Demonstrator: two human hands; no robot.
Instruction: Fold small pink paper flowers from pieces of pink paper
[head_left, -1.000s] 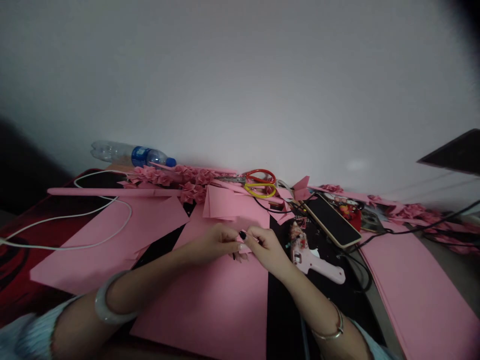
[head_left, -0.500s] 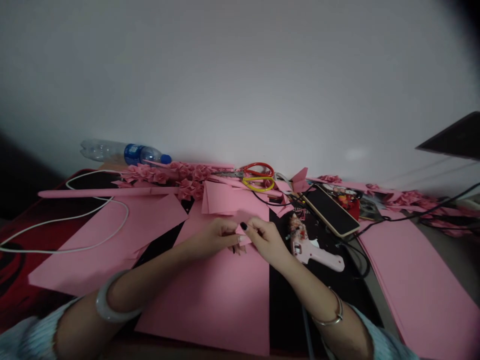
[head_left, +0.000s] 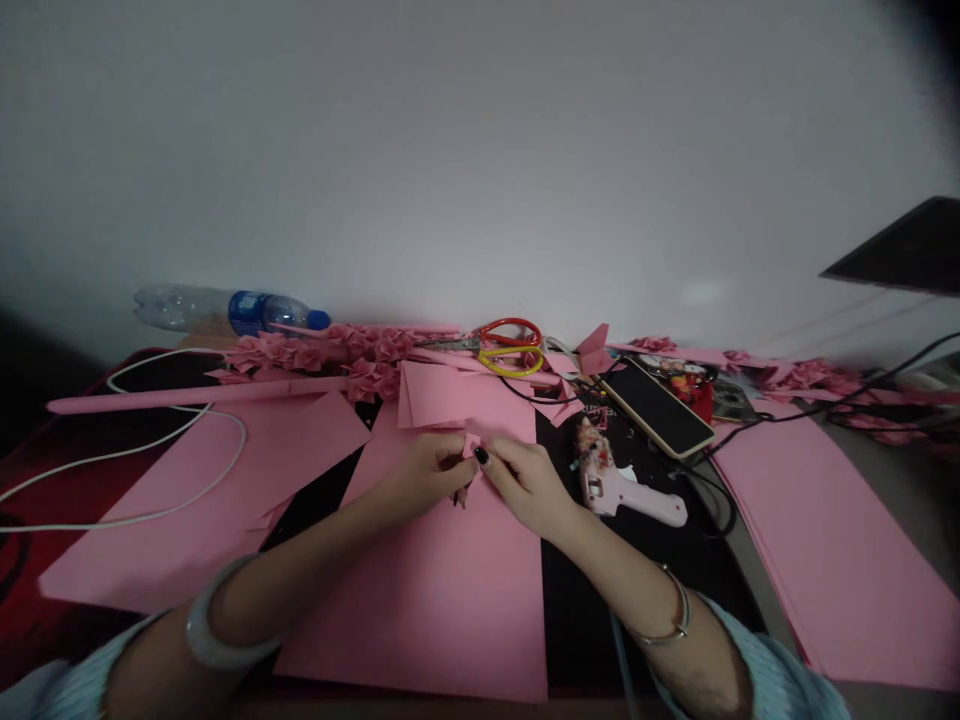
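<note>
The head camera shows a large pink sheet (head_left: 442, 600) lying flat and smooth on the bench (head_left: 577, 610), its near edge at 6 o'clock from the hands and its left side partly covered by a forearm. Above it, at the middle of the clock, is a small pink paper piece (head_left: 471, 446), pale, with one squarish end showing between the thumbs. The rest is hidden behind fingers, so its full shape and any folds cannot be made out. The left hand (head_left: 429, 476) is curled nearly closed, thumb and forefinger pinching the piece from 9 o'clock; the right hand (head_left: 529, 487) is bent inward, its dark-nailed thumb pressing the piece from 3 o'clock, its other fingers largely out of sight. Just past 3 o'clock lies a pale pink glue gun (head_left: 637, 497), its nozzle end cluttered and hard to read. Farther, folded pink paper (head_left: 435, 393) sits at 11 o'clock, scissors (head_left: 511, 362) with red and yellow handles near 12:30, and pink paper flowers (head_left: 375, 380) and a clear bottle (head_left: 202, 308) toward 10.
</note>
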